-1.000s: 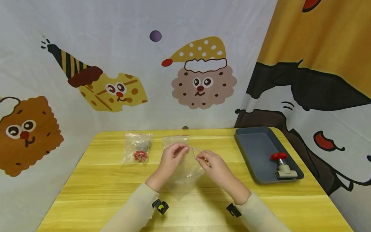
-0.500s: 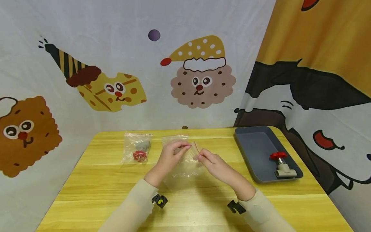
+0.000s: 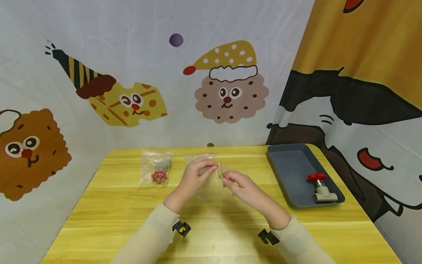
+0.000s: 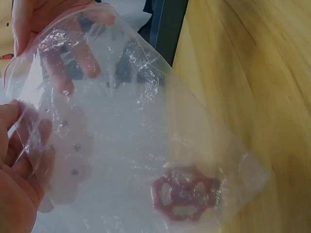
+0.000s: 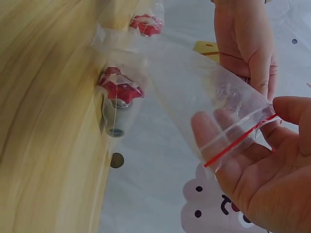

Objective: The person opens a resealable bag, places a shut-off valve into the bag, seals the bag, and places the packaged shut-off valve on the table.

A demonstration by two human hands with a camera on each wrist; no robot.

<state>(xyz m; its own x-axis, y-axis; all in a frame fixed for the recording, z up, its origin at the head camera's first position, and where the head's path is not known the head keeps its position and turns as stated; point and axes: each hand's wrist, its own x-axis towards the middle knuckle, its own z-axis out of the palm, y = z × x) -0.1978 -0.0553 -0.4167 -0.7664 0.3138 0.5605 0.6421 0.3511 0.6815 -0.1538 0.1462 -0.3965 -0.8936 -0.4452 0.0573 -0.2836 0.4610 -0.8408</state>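
Note:
A clear zip-lock bag [image 3: 211, 190] with a red zip line hangs over the table, held at its top by both hands. My left hand [image 3: 194, 178] pinches the left side of the bag's mouth between thumb and fingers. On the other side, my right hand [image 3: 245, 187] pinches the edge by the zip strip [image 5: 240, 141]. Through the film, the left wrist view shows a red handwheel [image 4: 184, 194]. Behind the held bag in the right wrist view lies a bagged valve [image 5: 119, 90] with a red handwheel; in the head view the hands mostly hide this second bag [image 3: 199, 157].
Further left on the wooden table [image 3: 108, 220] lies another clear bag [image 3: 156, 168] with a red-handled grey valve. A grey tray [image 3: 287, 168] stands at the right, holding an unbagged valve [image 3: 323, 192] with a red handwheel. A printed cloth [image 3: 184, 135] hangs behind the table.
The right hand has shifted slightly and changed its grip along the bag's mouth. The bag has turned, so its zip edge now looks narrower. The left hand stays almost in place, still pinching.

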